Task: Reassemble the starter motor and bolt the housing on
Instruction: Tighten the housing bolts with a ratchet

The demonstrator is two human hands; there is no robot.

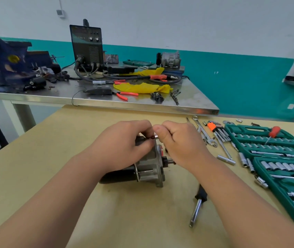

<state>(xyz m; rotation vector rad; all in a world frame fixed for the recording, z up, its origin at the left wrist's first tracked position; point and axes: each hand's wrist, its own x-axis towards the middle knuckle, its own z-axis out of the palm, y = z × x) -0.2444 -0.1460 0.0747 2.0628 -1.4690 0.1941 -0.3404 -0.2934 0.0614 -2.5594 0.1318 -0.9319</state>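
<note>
The starter motor (142, 169) lies on its side in the middle of the wooden table, its black body to the left and its silver housing (151, 167) to the right. My left hand (123, 142) curls over the far upper end of the motor, fingers gripping there. My right hand (180, 138) pinches a small silver socket or bolt (156, 136) at the motor's top, next to my left fingertips. What lies under both hands is hidden.
A ratchet handle (197, 208) lies on the wooden table (71, 140) near my right forearm. An open green socket set (276, 158) sits at the right, with loose wrenches and hex keys (217, 133) beside it. A cluttered steel bench (106, 102) stands behind.
</note>
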